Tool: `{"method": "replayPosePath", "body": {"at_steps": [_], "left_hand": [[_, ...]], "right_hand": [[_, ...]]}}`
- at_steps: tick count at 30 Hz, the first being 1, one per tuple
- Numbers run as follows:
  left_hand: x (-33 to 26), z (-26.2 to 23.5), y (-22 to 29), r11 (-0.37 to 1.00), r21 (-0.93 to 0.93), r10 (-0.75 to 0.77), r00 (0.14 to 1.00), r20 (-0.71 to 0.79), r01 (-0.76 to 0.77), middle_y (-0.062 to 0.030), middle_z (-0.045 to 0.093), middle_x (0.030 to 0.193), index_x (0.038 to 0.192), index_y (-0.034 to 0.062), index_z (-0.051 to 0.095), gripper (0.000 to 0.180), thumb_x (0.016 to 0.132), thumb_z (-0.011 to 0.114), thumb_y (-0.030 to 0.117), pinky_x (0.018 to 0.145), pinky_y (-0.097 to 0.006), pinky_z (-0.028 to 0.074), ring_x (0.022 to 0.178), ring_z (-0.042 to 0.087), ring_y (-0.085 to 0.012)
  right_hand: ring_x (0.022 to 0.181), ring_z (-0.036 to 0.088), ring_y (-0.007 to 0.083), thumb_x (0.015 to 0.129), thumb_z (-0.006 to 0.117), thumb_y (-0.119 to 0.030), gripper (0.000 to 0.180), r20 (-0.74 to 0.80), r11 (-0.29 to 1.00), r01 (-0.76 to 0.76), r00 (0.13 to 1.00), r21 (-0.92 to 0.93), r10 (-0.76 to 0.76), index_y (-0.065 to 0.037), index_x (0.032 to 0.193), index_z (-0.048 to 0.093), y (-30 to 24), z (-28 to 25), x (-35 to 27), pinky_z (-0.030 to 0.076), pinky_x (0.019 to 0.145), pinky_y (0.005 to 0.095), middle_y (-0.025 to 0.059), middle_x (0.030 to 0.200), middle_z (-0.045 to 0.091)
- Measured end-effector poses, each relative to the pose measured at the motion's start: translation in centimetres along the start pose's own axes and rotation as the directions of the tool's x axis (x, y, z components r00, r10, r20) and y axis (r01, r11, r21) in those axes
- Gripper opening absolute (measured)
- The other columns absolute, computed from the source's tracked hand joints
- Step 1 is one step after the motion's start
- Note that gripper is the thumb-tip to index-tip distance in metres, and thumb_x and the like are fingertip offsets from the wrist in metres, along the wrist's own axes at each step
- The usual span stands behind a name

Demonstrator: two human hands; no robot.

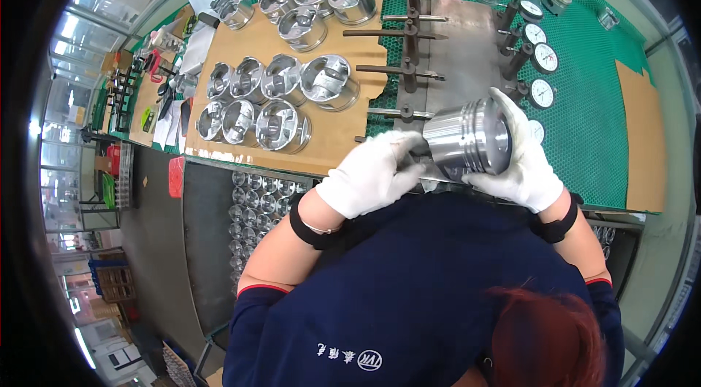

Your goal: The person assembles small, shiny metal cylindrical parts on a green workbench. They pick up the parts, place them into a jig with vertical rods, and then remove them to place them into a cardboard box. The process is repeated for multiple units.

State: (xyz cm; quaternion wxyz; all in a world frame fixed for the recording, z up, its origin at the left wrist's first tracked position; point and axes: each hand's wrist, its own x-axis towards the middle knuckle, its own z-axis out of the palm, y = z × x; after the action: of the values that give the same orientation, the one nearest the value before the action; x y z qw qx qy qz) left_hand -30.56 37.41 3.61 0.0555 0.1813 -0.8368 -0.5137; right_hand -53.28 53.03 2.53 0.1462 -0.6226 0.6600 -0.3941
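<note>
A shiny metal piston (467, 140) lies tilted on its side in the air above the bench's front edge, its ringed-groove end toward the right. My right hand (522, 168), in a white glove, is closed round that grooved end, thumb below and fingers over the top. Beside the piston's other end is my left hand (372, 175), also gloved in white, with thumb and fingers apart. Its fingertips come close to the piston's skirt; whether they touch it I cannot tell. Behind the piston is a grey metal plate (467, 44) with dial gauges (544, 57) along its right side.
Several pistons (283, 124) stand in groups on brown cardboard (332, 150) to the left. Dark rods on posts (410, 73) line the plate's left side. Green mesh matting (591, 131) covers the bench. More pistons (255, 204) sit below the bench edge. Cardboard (642, 146) lies far right.
</note>
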Motion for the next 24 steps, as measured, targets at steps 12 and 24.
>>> {"method": "replayPosePath", "body": {"at_steps": [12,24], "left_hand": [[5.5,4.2,-0.7,0.843,0.482,0.338,0.933,-0.126,-0.240,-0.0251,0.054,0.129,0.146,0.0073,0.042,0.091,0.066,0.084,0.015,0.094,-0.048,0.050,0.112,0.058,-0.0428],[8.7,5.8,-2.9,0.881,0.382,0.381,0.896,-0.227,-0.278,-0.0274,0.053,0.139,0.147,0.0063,0.042,0.095,0.064,0.088,0.013,0.107,-0.050,0.045,0.127,0.050,-0.0477]], "right_hand": [[0.112,0.058,0.0421,0.066,0.087,-0.018,0.095,0.038,0.964,0.076,0.997,-0.256,-0.068,0.001,0.146,0.039,0.4,1.4,1.7,0.052,0.093,0.0472,0.0254,0.124,0.056],[0.070,0.068,0.0176,0.092,0.068,-0.002,0.095,0.419,0.388,-0.748,0.638,0.539,0.646,-0.001,0.161,0.004,2.4,2.9,-4.2,0.059,0.058,0.0292,0.0133,0.102,0.065]]}}
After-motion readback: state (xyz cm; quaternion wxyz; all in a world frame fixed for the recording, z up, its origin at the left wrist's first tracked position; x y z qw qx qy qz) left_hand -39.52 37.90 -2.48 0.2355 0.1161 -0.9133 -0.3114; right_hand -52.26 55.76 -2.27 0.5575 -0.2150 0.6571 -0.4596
